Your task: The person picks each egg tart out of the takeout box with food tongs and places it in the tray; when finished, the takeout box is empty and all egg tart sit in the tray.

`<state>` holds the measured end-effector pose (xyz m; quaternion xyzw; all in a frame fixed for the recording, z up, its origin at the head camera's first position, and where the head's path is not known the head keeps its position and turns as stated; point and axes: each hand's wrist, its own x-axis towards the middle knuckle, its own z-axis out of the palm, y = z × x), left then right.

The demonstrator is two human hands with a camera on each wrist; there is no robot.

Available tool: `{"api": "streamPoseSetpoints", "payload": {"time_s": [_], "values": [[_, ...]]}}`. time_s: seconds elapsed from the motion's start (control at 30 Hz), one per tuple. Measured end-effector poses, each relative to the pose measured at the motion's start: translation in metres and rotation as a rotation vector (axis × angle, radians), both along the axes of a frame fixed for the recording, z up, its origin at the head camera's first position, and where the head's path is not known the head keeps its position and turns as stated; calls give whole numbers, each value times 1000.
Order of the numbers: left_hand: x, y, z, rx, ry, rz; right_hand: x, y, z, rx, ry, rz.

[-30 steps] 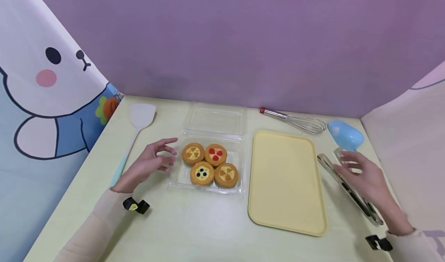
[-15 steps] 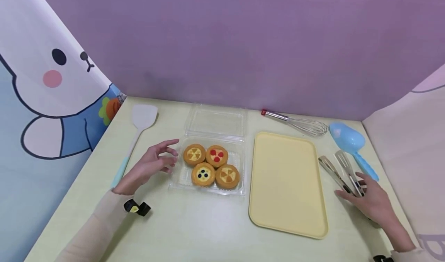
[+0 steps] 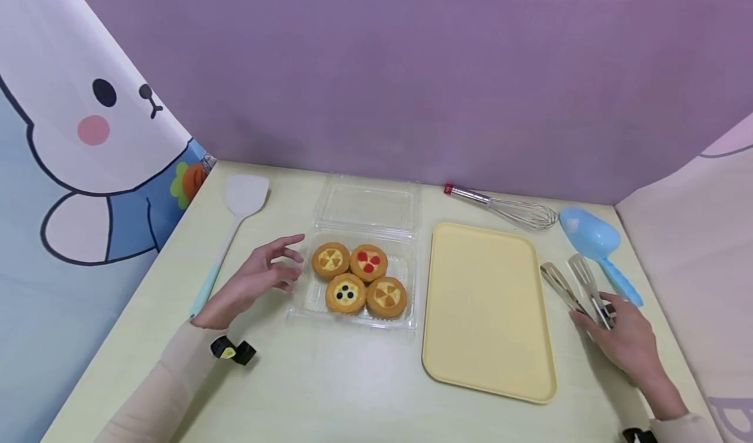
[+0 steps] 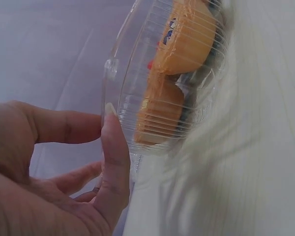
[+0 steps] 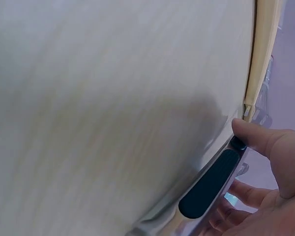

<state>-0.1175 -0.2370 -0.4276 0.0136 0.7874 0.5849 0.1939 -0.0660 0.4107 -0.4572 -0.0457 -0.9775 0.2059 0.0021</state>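
At the left edge of a clear hinged container (image 3: 353, 317), my left hand (image 3: 253, 278) hovers with relaxed fingers; whether it touches the rim cannot be told. Several round tarts (image 3: 345, 293) lie inside the container, its lid (image 3: 367, 204) folded back. Metal tongs (image 3: 559, 283) lie on the right of the table. My right hand (image 3: 626, 342) is around them, thumb on one side and fingers on the other. In the right wrist view the thumb of my right hand (image 5: 265, 182) meets the dark grip (image 5: 209, 184) of the tongs.
A yellow tray (image 3: 488, 312) lies between container and tongs. Behind it is a whisk (image 3: 520, 212); a blue scoop (image 3: 590, 235) lies beyond the tongs. A spatula (image 3: 246, 195) lies on the left. A purple cloth (image 3: 376, 83) hangs behind the table.
My right hand has come down and back toward the near side, from above the tongs to around their grips. The left hand has stayed almost still beside the container.
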Motion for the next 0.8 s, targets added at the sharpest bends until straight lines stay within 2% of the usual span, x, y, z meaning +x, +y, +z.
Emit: {"api": "streamPoseSetpoints", "payload": {"time_s": [0.27,0.43,0.53,0.67,0.8], "values": [[-1,0,0,7,-14,2,0,-2,5,-41,30,-7],[0,-1,0,14,-11,6,-1,-16,17,-48,90,12],[0,-1,-1,9,-10,9,-5,-30,26,-43,175,63],[-1,0,-2,4,-15,13,-14,-51,33,-34,331,170],[0,0,-3,7,-13,16,-19,-78,38,-32,405,273]]}}
